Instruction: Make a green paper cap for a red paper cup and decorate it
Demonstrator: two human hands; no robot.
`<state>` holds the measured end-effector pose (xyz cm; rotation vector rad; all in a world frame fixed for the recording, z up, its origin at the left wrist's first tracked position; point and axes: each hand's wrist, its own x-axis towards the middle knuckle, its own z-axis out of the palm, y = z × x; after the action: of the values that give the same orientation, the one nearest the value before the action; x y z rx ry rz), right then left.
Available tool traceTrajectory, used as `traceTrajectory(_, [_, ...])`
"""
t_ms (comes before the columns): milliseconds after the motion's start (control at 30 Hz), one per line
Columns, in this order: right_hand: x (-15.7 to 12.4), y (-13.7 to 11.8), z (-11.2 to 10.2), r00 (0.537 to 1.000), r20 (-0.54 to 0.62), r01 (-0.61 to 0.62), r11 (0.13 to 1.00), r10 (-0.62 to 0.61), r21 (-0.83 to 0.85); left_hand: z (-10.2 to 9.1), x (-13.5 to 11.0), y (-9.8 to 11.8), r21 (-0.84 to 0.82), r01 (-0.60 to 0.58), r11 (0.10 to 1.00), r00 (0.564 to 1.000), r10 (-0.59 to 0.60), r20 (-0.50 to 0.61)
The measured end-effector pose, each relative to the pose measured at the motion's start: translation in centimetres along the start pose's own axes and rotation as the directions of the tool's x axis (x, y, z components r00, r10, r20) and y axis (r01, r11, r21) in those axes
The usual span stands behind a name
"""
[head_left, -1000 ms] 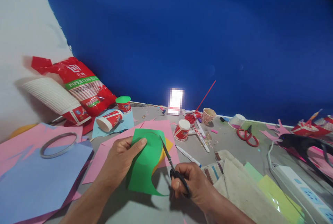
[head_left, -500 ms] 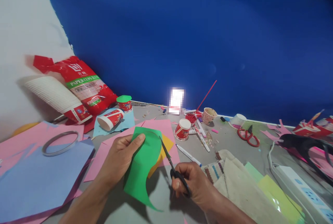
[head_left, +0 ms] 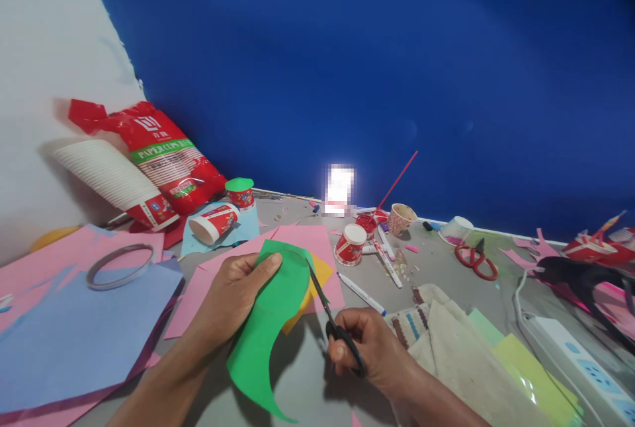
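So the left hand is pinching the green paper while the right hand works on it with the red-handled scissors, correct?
Not quite. The head view shows the left hand pinching the green paper while the right hand works on it with black-handled scissors. The red-handled scissors lie unheld farther right.

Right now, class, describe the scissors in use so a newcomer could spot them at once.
Start at the grey table below the blue wall; find the green paper in the left hand. The scissors meet its right edge, gripped by the right hand. Their handles are black, unlike the red scissors lying farther right.
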<state>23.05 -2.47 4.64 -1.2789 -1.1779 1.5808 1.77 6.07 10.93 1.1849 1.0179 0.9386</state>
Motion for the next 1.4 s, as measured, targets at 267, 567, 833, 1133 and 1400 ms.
traceTrajectory(267, [-0.08,-0.08,-0.17,1.0,0.0,0.007,1.0,-0.007,-0.017,0.15,-0.17,0.35,0.03,-0.005,1.0,1.0,0.005,0.005])
traceTrajectory(567, [-0.14,-0.17,-0.17,1.0,0.004,0.006,1.0,-0.006,0.0,-0.34,0.02,0.34,0.015,-0.014,1.0,1.0,0.014,0.028])
traceTrajectory(833, [-0.1,-0.2,-0.05,1.0,-0.002,0.006,1.0,-0.006,0.003,-0.33,0.08,0.69,0.014,-0.023,1.0,0.999,0.023,0.027])
traceTrajectory(1133, [-0.14,-0.28,-0.08,1.0,0.004,0.005,1.0,-0.005,-0.013,-0.25,-0.07,0.49,0.021,-0.048,0.999,0.994,0.046,0.101])
traceTrajectory(1400, [-0.22,-0.33,-0.13,1.0,-0.008,0.001,1.0,-0.001,0.001,-0.66,-0.16,0.57,0.03,-0.036,0.999,0.992,0.032,0.118])
